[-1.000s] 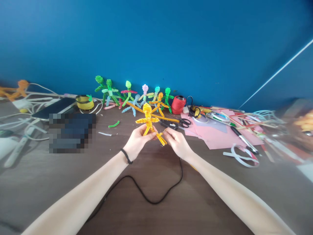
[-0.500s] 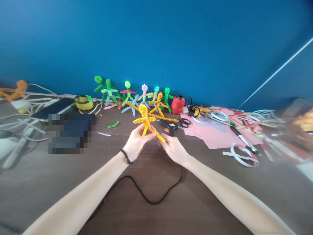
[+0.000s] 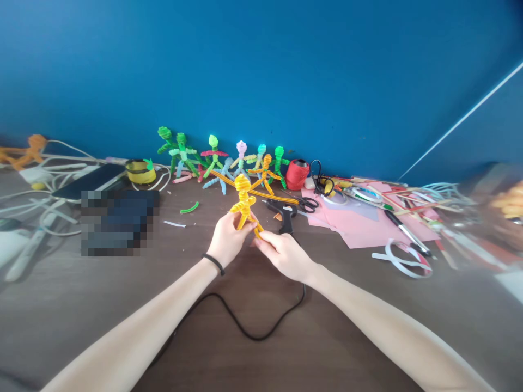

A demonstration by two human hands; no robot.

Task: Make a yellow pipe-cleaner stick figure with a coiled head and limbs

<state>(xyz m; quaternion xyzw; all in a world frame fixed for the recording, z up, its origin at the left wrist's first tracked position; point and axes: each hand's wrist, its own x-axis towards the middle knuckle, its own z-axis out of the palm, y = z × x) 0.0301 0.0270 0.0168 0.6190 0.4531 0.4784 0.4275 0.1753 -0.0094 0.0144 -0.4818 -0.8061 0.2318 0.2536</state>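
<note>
A yellow pipe-cleaner figure (image 3: 244,206) with a coiled head stands upright between my two hands, above the dark table. The fingers of my left hand (image 3: 229,238) are closed round its lower body. My right hand (image 3: 285,255) pinches the end of one of its legs, at the lower right. A black band circles my left wrist. Just behind my right hand lies a black glue gun (image 3: 287,214), with scissors (image 3: 308,204) beside it. Orange pipe cleaners (image 3: 281,200) lie behind the figure.
Several pipe-cleaner figures (image 3: 213,153) line the blue wall. A red spool (image 3: 297,174) stands right of them. Pink paper (image 3: 353,226), strips and a marker (image 3: 407,233) lie at right. Phone (image 3: 92,182), cables and a green piece (image 3: 189,208) are at left. A black cord (image 3: 257,338) crosses the front.
The yellow figure has turned, so its arms now look narrower and its leg points down more steeply. My right hand has shifted slightly down and its fingers now show more.
</note>
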